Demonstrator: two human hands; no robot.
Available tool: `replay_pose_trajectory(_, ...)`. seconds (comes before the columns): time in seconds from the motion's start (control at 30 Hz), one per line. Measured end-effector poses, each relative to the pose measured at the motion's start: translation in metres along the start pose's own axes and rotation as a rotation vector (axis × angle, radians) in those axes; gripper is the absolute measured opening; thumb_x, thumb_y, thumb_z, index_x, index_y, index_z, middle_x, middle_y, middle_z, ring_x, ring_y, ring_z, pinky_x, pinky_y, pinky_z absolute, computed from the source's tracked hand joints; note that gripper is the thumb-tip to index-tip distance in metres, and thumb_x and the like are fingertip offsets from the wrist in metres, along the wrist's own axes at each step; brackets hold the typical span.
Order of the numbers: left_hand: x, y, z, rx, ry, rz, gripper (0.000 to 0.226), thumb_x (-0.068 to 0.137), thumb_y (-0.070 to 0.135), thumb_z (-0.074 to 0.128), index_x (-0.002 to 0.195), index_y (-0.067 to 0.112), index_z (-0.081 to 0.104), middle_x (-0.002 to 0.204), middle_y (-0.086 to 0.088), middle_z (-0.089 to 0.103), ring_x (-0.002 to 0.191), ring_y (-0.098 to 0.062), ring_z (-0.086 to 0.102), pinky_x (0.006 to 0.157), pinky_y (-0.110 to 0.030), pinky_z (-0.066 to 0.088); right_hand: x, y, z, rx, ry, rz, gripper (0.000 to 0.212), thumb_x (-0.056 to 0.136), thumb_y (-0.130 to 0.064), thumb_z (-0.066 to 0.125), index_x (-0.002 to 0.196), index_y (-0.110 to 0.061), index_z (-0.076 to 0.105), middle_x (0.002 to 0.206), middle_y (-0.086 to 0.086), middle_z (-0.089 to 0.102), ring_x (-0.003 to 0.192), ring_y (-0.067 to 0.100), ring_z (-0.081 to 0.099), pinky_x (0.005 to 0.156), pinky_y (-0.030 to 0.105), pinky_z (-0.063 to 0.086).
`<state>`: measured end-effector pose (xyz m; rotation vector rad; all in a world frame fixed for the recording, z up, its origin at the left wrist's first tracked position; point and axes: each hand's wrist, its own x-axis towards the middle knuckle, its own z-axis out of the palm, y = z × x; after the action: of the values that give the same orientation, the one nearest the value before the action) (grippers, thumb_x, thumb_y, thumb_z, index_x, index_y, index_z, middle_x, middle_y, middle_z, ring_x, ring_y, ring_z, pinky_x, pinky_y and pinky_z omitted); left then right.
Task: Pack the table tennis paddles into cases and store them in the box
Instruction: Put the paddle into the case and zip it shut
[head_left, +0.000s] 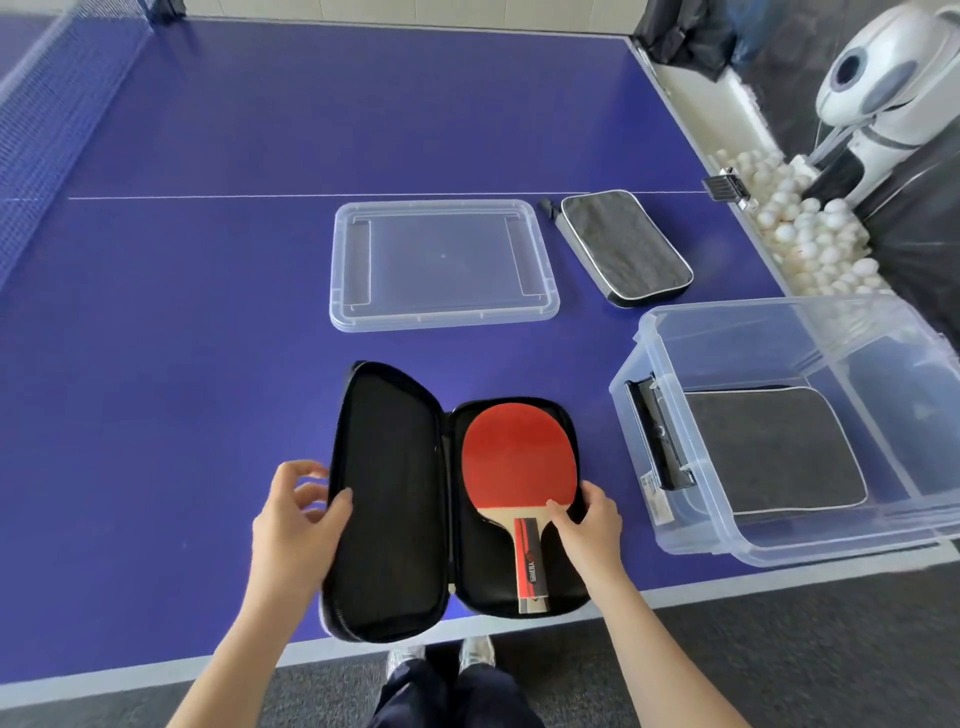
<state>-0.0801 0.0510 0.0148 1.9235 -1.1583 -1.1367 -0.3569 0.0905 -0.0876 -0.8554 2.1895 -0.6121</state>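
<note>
Box (805, 540) partly beyond right frame edge.

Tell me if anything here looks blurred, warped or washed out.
Head view: the left hand is smeared by motion; the box looks stretched and soft near the frame edge; light is even, with a pale sheen on the table behind the case; the paddle is sharp.
</note>
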Motion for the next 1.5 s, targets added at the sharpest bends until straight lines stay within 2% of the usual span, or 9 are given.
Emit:
replay_pose_trajectory(0.13, -0.024, 0.043, 0.025, 0.137, -0.098, 0.182, 0.026, 0.083, 0.02, 0.066, 0.1, 0.03, 0.05, 0.073, 0.009, 0.065, 0.067, -0.018, 0.062, 0.062, -0.037, 0.05, -0.012, -0.004, 0.015, 0.052, -0.065, 0.023, 0.054, 0.08, -0.041, 0.069, 0.126, -0.017, 0.053, 0.122, 0.005, 0.056, 0.118, 0.025, 0.049, 0.099, 0.044, 0.045)
replay_pose_trajectory(0.4, -0.051, 0.059, 0.125, 0.56, -0.264, 0.436, 0.024, 0.089, 0.034, 0.053, 0.108, 0.021, 0.049, 0.102, 0.005, 0.063, 0.084, -0.023, 0.062, 0.063, -0.03, 0.044, -0.015, 0.006, 0.016, 0.211, -0.121, 0.023, 0.047, 0.074, -0.06, 0.053, 0.11, -0.031, 0.059, 0.11, -0.001, 0.065, 0.106, 0.021, 0.06, 0.092, 0.048, 0.05)
replay_pose_trajectory(0.57, -0.053, 0.047, 0.177, 0.778, -0.235, 0.581, 0.027, 0.067, 0.028, 0.072, 0.083, 0.016, 0.054, 0.078, 0.002, 0.059, 0.049, -0.019, 0.048, 0.04, -0.021, 0.008, -0.022, -0.005, -0.015, 0.686, -0.243, 0.312, 0.035, 0.098, -0.043, 0.04, 0.1, -0.022, 0.069, 0.099, 0.007, 0.073, 0.099, 0.025, 0.067, 0.094, 0.045, 0.052)
replay_pose_trajectory(0.67, -0.053, 0.033, 0.197, 0.872, -0.335, 0.521, 0.025, 0.086, 0.021, 0.053, 0.109, 0.012, 0.049, 0.107, -0.003, 0.056, 0.088, -0.024, 0.062, 0.047, -0.026, 0.023, -0.013, 0.003, -0.03, 0.763, -0.324, 0.353, 0.046, 0.1, -0.046, 0.035, 0.101, -0.016, 0.07, 0.098, 0.007, 0.074, 0.101, 0.024, 0.066, 0.098, 0.043, 0.047)
replay_pose_trajectory(0.77, -0.055, 0.022, 0.204, 0.864, -0.316, 0.488, 0.026, 0.088, 0.025, 0.051, 0.112, 0.014, 0.048, 0.113, -0.002, 0.053, 0.101, -0.022, 0.057, 0.061, -0.032, 0.037, -0.004, 0.004, -0.036, 0.744, -0.399, 0.354, 0.044, 0.097, -0.043, 0.046, 0.111, -0.007, 0.066, 0.106, 0.018, 0.069, 0.103, 0.025, 0.063, 0.095, 0.042, 0.047)
replay_pose_trajectory(0.97, -0.05, 0.006, 0.184, 0.668, -0.442, 0.455, 0.05, 0.085, 0.048, 0.058, 0.129, 0.026, 0.046, 0.124, 0.007, 0.045, 0.121, -0.015, 0.041, 0.096, -0.035, 0.037, 0.003, 0.001, -0.03, 0.587, -0.396, 0.281, 0.026, 0.087, -0.032, 0.066, 0.092, -0.007, 0.058, 0.086, 0.015, 0.053, 0.077, 0.024, 0.047, 0.062, 0.034, 0.038)
replay_pose_trajectory(1.17, 0.001, -0.015, 0.122, 0.332, -0.094, 0.056, 0.069, 0.08, 0.043, 0.07, 0.137, 0.018, 0.041, 0.137, -0.004, 0.04, 0.129, -0.025, 0.034, 0.102, -0.046, 0.035, 0.004, 0.004, -0.026, 0.518, -0.378, 0.234, 0.025, 0.091, -0.028, 0.061, 0.104, -0.007, 0.058, 0.105, 0.014, 0.066, 0.092, 0.024, 0.061, 0.076, 0.036, 0.046)
replay_pose_trajectory(1.33, 0.036, -0.027, 0.112, 0.053, -0.298, -0.353, 0.091, 0.074, 0.045, 0.077, 0.145, 0.018, 0.026, 0.127, -0.005, 0.047, 0.109, -0.024, 0.053, 0.097, -0.043, 0.047, 0.006, 0.004, -0.02, 0.461, -0.328, 0.216, 0.02, 0.094, -0.027, 0.057, 0.103, -0.01, 0.057, 0.106, 0.011, 0.065, 0.091, 0.019, 0.061, 0.069, 0.027, 0.044)
replay_pose_trajectory(1.5, 0.046, -0.03, 0.117, 0.003, -0.338, -0.403, 0.079, 0.068, 0.041, 0.082, 0.132, 0.017, 0.042, 0.109, -0.002, 0.06, 0.101, -0.025, 0.062, 0.09, -0.045, 0.053, 0.011, 0.006, -0.014, 0.488, -0.286, 0.246, 0.016, 0.093, -0.022, 0.058, 0.104, -0.009, 0.058, 0.107, 0.013, 0.066, 0.097, 0.025, 0.062, 0.071, 0.03, 0.046)
